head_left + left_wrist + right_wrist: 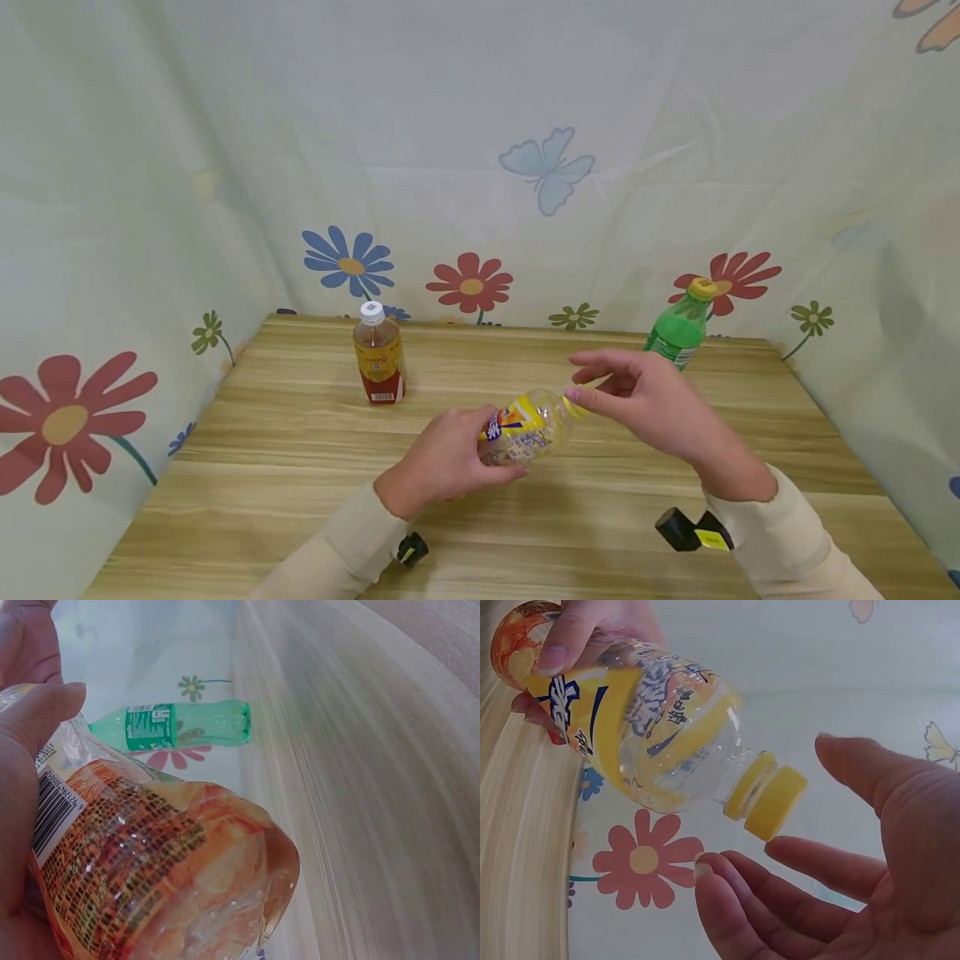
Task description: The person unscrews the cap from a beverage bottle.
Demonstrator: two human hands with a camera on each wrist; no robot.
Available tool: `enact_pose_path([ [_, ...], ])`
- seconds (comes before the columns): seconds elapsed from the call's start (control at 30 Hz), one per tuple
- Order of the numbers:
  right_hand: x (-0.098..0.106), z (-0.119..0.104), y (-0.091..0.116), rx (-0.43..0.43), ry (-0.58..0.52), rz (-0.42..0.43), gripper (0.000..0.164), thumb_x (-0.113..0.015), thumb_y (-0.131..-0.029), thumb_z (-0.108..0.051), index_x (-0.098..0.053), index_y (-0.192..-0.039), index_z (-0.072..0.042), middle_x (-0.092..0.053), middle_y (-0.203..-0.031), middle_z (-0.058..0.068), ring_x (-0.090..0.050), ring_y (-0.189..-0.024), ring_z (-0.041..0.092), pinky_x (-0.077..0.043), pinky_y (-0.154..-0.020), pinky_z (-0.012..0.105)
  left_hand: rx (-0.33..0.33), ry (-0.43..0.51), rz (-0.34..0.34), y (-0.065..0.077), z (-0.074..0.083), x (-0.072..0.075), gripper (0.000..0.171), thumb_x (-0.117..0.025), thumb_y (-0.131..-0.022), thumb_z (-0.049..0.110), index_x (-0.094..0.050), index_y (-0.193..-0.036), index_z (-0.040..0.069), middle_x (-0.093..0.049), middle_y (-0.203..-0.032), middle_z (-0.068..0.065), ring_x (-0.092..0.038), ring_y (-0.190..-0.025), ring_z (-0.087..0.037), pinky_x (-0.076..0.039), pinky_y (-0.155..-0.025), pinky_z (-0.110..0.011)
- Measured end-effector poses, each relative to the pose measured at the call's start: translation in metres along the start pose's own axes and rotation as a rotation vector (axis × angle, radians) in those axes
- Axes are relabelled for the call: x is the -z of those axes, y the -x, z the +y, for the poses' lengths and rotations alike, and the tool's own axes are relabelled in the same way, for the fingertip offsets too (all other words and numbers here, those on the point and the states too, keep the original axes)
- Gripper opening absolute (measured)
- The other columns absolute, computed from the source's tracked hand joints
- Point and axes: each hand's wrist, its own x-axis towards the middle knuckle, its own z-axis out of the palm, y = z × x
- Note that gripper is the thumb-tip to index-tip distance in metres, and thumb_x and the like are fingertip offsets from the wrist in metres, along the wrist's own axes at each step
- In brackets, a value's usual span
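Observation:
My left hand (448,460) grips a clear plastic drink bottle (536,421) around its yellow and orange label. The bottle is tilted, its neck pointing to the right, and its base (247,885) faces the left wrist camera. A yellow screw cap (778,802) sits on the neck, with a yellow ring just behind it. My right hand (663,404) is beside the cap, thumb and fingers spread around it. In the right wrist view the thumb stands apart from the cap, while one fingertip (780,846) is right at its edge.
On the wooden table (300,500), a bottle with a white cap and a yellow and red label (380,367) stands at the back left. A green bottle with a yellow cap (678,329) stands at the back right, behind my right hand. Flower-printed cloth (420,192) surrounds the table.

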Motion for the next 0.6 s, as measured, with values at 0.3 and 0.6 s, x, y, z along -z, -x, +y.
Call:
enact_pose_path([
  [0.3,-0.0048,-0.0037,-0.0025,-0.173,-0.008,0.000,0.049,-0.060,-0.100,-0.054,-0.074,-0.107,-0.008,-0.071,-0.071,0.006,-0.069,-0.064,0.020,-0.059,-0.060,0.033,-0.029,-0.013,0.013,-0.0003,-0.0015,-0.0015,0.051,-0.084,-0.080,0.053,-0.065,-0.112,0.018,-0.071,-0.094,0.009,-0.061,-0.077,0.000,-0.051,-0.068,-0.018],
  [0.6,-0.0085,-0.0042,-0.0024,-0.215,-0.001,-0.009,0.046,-0.065,-0.096,-0.055,-0.072,-0.098,-0.010,-0.069,-0.063,0.004,-0.067,-0.058,0.023,-0.058,-0.057,0.036,-0.021,-0.022,0.017,-0.0002,-0.0021,-0.0029,0.052,-0.084,-0.080,0.054,-0.065,-0.113,0.018,-0.071,-0.095,0.009,-0.061,-0.077,0.000,-0.051,-0.068,-0.018],
])
